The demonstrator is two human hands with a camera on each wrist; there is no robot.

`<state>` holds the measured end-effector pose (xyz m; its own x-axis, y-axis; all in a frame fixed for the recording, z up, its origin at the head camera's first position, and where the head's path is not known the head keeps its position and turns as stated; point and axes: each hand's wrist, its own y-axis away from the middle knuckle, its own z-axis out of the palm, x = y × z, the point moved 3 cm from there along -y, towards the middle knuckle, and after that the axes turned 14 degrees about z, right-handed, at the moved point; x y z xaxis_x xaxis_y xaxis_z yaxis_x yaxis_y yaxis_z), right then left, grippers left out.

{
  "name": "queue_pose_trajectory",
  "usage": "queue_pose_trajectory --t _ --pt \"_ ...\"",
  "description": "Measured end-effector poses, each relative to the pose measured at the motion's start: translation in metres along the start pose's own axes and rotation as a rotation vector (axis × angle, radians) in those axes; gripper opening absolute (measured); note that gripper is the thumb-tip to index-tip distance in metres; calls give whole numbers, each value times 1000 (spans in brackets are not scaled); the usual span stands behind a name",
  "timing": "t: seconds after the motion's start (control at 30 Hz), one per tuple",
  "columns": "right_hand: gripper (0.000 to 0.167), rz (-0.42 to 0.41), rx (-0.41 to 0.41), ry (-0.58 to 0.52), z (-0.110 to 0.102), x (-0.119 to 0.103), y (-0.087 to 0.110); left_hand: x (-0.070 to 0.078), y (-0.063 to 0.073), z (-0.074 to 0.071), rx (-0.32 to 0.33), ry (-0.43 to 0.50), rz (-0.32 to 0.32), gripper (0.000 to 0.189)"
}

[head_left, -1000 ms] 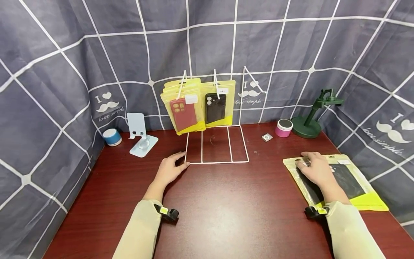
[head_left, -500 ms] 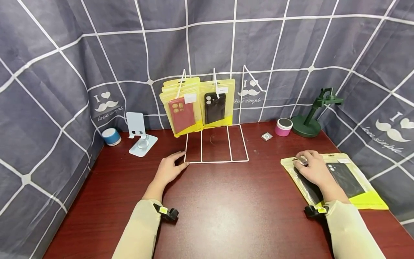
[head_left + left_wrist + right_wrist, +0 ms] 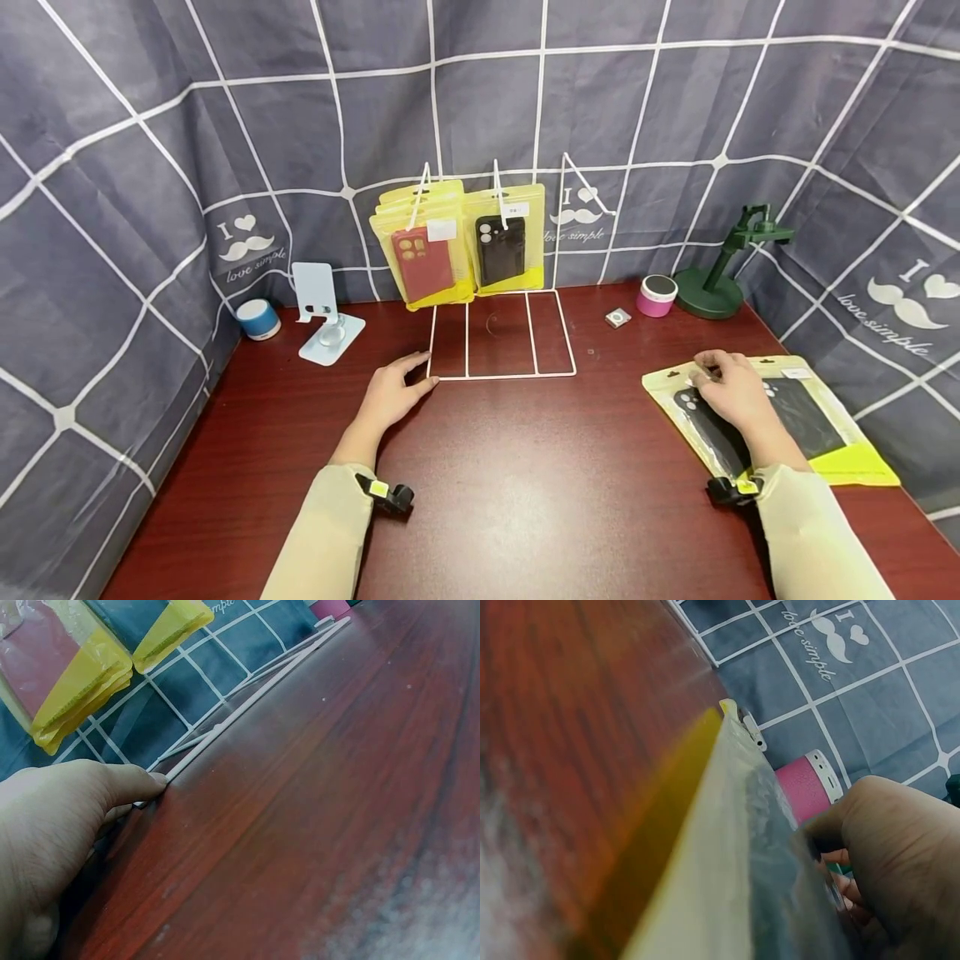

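Note:
In the head view my left hand holds the front left corner of a white wire display rack. The thumb lies on the corner wire in the left wrist view. On the right, my right hand pinches the top part of a yellow-edged bag with a black phone case. This bag overlaps another bagged black phone case under it. In the right wrist view the bag stands tilted up, its near part blurred. Some right fingers are hidden behind the hand.
Bagged red phone cases and a bagged black one hang on two rack hooks; the right hook is bare. Behind stand a blue speaker, phone stand, small square player, pink speaker and green stand.
The upper bag under my right hand has slid a little left over the lower one, and its case's camera holes now show. My left hand stays at the rack corner.

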<state>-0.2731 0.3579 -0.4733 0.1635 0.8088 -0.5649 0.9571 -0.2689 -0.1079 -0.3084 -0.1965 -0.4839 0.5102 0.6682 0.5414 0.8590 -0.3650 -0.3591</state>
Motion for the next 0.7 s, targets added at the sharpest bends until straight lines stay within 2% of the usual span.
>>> queue_pose_trajectory --t 0.23,0.4,0.5,0.7 --pt "57 54 -23 81 1 -2 -2 0 1 1 -4 5 -8 55" --pt "50 69 -82 94 -1 -6 -1 0 1 1 -4 3 -14 55" --pt "42 47 -121 94 -1 -8 0 0 1 0 -7 -5 -14 55" --pt "31 -6 -129 82 -1 -10 3 1 1 0 -2 -6 -9 54"
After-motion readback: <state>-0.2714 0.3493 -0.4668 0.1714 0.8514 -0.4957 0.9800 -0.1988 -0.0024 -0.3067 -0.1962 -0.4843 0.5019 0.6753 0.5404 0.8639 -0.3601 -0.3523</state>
